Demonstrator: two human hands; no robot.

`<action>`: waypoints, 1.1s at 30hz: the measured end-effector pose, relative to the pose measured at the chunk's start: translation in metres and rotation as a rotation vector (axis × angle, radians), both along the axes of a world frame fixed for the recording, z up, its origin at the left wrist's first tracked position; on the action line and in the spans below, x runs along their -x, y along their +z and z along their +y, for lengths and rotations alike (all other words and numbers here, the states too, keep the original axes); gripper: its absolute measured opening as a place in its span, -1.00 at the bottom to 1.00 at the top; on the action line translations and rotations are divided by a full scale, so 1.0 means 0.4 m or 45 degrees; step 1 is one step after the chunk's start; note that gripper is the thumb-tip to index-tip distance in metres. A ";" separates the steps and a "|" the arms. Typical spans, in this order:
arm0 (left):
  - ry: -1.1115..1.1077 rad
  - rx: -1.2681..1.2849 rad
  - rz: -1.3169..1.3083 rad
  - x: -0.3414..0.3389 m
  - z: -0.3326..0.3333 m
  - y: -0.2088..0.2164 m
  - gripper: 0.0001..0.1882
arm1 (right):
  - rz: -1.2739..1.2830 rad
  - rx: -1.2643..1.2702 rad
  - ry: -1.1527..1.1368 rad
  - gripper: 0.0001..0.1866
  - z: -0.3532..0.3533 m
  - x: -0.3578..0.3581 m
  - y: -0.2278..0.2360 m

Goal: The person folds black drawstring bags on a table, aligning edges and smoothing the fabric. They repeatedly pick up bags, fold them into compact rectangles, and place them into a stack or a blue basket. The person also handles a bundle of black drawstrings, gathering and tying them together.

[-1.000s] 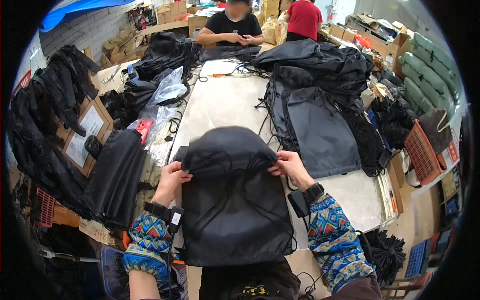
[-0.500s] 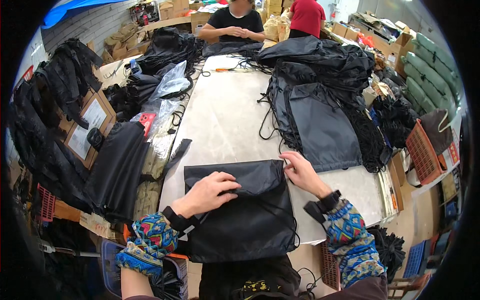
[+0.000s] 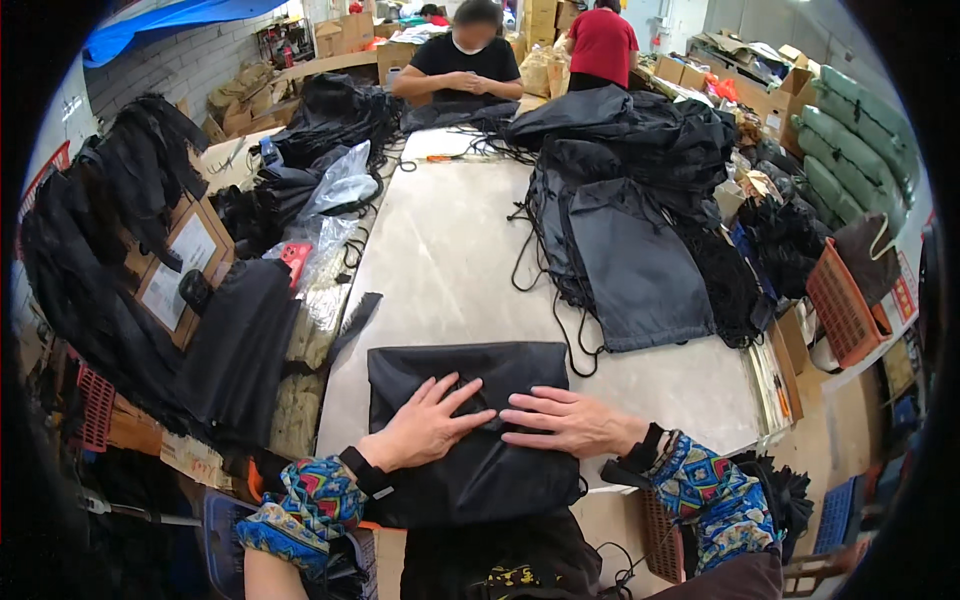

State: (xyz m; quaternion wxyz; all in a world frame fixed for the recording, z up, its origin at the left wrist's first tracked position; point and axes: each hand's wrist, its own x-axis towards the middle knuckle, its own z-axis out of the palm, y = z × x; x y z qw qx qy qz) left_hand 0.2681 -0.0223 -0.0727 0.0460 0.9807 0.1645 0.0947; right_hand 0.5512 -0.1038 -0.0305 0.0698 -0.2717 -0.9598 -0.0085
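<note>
Resting palm-down on a flat, roughly rectangular black fabric bag (image 3: 498,480), your left hand (image 3: 425,428) and your right hand (image 3: 575,424) face each other, fingertips close together near the middle. Your left fingers are spread wide; your right fingers are extended with narrower gaps, and neither hand is pinching the cloth. The bag lies directly in front of you at the near end of the long, pale surface (image 3: 450,250), its lower edge close to your dark clothing. Its cloth is plain and thin-looking, with a dull sheen and shallow creases running out from beneath your hands. The far edge is nearly straight, the far left corner is fairly square, and a small dark loop shows at the lower right edge. How many layers lie under your palms cannot be told.

Beyond your right hand, a heaped pile of black drawstring bags (image 3: 640,260) covers the right side of the surface, with a thin black looping cord (image 3: 598,352) trailing just beyond your bag's far right corner. To your left, a narrow black fabric strip (image 3: 355,328) lies near the far left corner, and past it stands a bundle of folded black cloth (image 3: 235,350) beside a red phone-like object (image 3: 294,258).
</note>
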 end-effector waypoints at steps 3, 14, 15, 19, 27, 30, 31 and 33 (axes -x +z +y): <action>-0.037 0.327 -0.158 0.027 -0.001 0.012 -0.49 | 0.312 0.500 -0.038 -0.52 0.022 -0.010 -0.086; 0.045 0.260 0.421 0.229 -0.094 0.153 -0.08 | 1.013 1.118 -0.285 -0.56 0.008 -0.026 -0.104; 0.016 0.245 0.534 0.225 -0.097 0.162 -0.02 | 0.987 1.134 -0.288 -0.53 0.008 -0.025 -0.107; -0.078 -0.269 0.249 0.232 -0.103 0.042 -0.10 | 0.831 1.045 -0.322 -0.41 -0.006 -0.036 -0.085; 0.817 1.130 -0.852 0.179 -0.116 0.015 -0.66 | 1.432 1.551 -0.416 -0.39 -0.063 0.000 0.011; 1.138 0.712 -0.947 0.115 -0.070 0.006 -0.61 | 1.512 1.331 -1.196 -0.74 -0.057 0.013 -0.068; 1.253 0.631 -0.807 0.111 -0.047 -0.004 -0.56 | 1.448 1.350 -1.380 -0.71 -0.050 0.016 -0.076; 1.272 0.555 -0.717 0.099 -0.024 -0.006 -0.54 | 1.623 1.295 -1.412 -0.67 -0.033 0.031 -0.103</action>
